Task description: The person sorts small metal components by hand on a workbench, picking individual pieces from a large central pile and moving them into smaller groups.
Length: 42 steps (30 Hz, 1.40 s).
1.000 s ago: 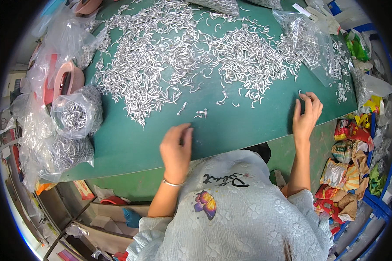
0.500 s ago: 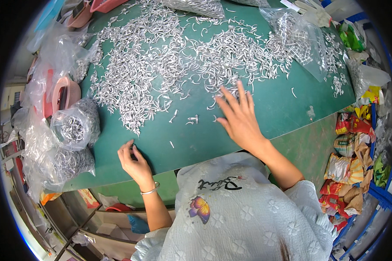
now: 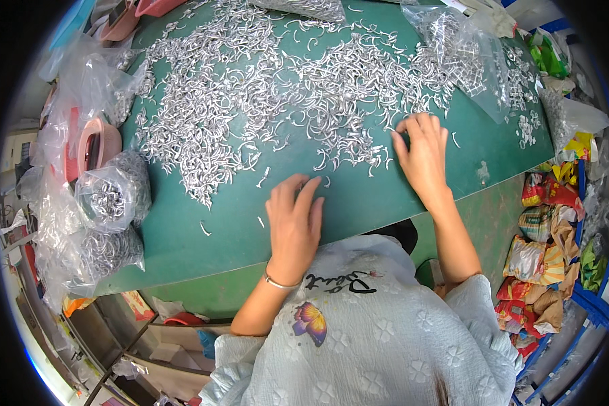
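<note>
Now your left hand (image 3: 294, 220) leaves a curved piece (image 3: 205, 229) separated at nine o'clock; your right hand (image 3: 423, 159), well apart, shifts toward two; grips I can't tell.

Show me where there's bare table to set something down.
Mostly bare green table lies between the left hand and right hand, nearer than the metal pieces; rightward, up to the small clusters, past one stray; and leftward, up to the clear bags, with a few strays. The far half and left edge are crowded.
</note>
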Tool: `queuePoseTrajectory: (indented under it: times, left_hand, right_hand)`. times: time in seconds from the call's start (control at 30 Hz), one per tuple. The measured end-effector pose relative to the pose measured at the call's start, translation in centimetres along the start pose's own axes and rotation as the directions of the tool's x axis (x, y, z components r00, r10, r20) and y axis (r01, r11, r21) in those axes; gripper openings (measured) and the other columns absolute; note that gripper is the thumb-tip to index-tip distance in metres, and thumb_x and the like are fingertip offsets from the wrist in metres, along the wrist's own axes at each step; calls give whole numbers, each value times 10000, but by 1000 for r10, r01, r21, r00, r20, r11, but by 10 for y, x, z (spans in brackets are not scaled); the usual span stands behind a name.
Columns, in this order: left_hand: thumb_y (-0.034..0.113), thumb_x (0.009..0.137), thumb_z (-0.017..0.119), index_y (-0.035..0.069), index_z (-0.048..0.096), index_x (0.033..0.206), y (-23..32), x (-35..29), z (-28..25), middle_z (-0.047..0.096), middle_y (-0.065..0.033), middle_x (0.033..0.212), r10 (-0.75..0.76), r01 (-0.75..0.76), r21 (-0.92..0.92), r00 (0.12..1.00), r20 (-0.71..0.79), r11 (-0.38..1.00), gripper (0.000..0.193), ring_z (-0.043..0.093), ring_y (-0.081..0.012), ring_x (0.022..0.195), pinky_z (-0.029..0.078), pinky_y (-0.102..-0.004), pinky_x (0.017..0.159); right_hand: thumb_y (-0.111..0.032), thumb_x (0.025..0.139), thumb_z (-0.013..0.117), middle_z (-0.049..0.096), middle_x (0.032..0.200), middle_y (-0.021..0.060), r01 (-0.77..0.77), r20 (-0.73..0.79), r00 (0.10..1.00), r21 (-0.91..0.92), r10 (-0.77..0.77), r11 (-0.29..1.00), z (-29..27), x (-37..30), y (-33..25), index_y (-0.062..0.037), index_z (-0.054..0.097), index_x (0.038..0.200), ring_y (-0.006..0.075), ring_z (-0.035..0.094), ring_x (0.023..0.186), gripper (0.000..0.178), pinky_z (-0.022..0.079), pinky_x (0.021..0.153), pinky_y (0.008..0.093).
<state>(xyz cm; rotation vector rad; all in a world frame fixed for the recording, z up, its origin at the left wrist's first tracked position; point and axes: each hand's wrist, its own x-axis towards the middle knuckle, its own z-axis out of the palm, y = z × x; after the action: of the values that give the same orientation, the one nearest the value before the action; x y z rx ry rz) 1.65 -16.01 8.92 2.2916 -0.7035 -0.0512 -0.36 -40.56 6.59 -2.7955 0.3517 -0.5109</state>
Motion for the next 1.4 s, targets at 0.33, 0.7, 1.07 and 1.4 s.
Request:
queuePoseTrajectory:
  times: [0.33, 0.7, 1.07, 1.4]
  left_hand:
    - [61, 802, 653, 121, 617, 1175, 17, 58, 55, 474, -85, 1386, 362, -413, 246, 904, 229, 877, 380, 386, -344, 1311, 313, -580, 1038]
    - [-9, 809, 548, 67, 634, 1118, 12, 49, 33, 503, -121, 1335, 254, -264, 98, 962, 103, 959, 330, 403, -364, 1293, 277, -593, 1079]
    - [6, 806, 552, -37, 615, 1068, 3, 38, 31, 518, -182, 1276, 278, -303, 139, 945, 175, 943, 273, 440, -368, 1262, 288, -570, 1091]
    - [-8, 833, 594, 1, 611, 1104, 11, 37, 34, 526, -156, 1281, 244, -253, 53, 961, 132, 966, 272, 472, -363, 1230, 328, -528, 1075]
  right_hand:
    - [-42, 806, 649, 591, 806, 89, -21, -42, 999, -43, 19, 999, -27, -17, 29, -54, 596, 835, 286, 527, 810, 62, 375, 724, 403]
    - [-118, 779, 710, 571, 1025, 81, 96, -59, 994, 82, -91, 992, -12, 5, 5, -68, 626, 988, 278, 517, 990, 230, 379, 812, 401]
    - [-116, 776, 702, 567, 1002, 60, 228, -2, 973, 109, -229, 968, -2, 16, 4, -62, 615, 899, 257, 510, 952, 160, 368, 855, 394]
    - [-82, 842, 644, 581, 969, 85, -136, -136, 984, -190, 112, 972, -43, -26, 54, -40, 586, 874, 282, 517, 932, 78, 359, 826, 408]
